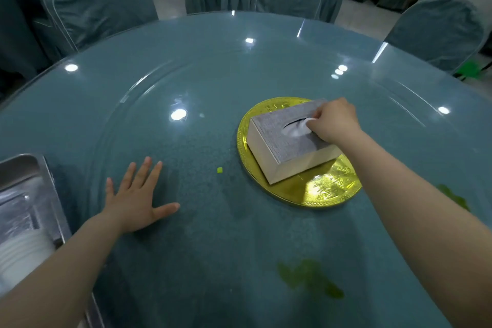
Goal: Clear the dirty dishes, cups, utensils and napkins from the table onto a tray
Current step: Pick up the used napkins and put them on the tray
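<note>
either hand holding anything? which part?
Right hand pinches the white tissue at its tip, where it sticks out of the tissue box slot. Left hand holds nothing, flat on the table.

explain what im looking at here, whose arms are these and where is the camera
There is no machine here: these are a person's two bare arms. The single picture comes from a wide-angle camera worn on the head, looking forward and down, so the edges bend.

The left hand lies flat, fingers spread, on the glass table. The right hand pinches a white tissue at the slot of a grey tissue box, which sits on a gold disc.

At the left edge a metal tray holds stacked white dishes. Green scraps lie on the glass near the person, plus a small green bit. Covered chairs ring the table.
</note>
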Available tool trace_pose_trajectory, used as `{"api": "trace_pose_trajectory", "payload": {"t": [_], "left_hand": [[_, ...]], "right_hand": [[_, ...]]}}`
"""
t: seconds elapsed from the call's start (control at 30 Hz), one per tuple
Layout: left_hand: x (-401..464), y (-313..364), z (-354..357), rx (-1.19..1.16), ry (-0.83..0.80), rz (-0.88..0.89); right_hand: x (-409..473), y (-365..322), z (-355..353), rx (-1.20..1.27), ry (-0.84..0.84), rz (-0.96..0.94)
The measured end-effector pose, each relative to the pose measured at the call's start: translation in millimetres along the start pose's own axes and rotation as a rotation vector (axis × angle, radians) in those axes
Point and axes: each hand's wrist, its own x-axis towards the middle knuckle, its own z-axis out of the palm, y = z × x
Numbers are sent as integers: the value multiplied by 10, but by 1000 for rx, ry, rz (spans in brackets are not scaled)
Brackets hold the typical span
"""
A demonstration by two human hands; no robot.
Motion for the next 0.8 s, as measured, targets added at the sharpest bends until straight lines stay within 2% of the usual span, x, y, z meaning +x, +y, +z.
{"api": "trace_pose_trajectory", "payload": {"t": [0.13, 0.37, 0.57, 0.67, 0.8], "left_hand": [[4, 0, -4, -12, 4, 6], [-52, 42, 41, -29, -9, 0], [-106, 63, 94, -46, 9, -10], [-121, 70, 106, -43, 16, -19], [-126, 68, 125, -52, 22, -19]], "right_hand": [[-209, -248, 60, 323, 159, -111], [-498, -438, 107, 338, 401, -265], [-698, -438, -105, 547, 657, -220], [-907, -603, -67, 587, 727, -371], [-1137, -787, 199, 493, 709, -594]]}}
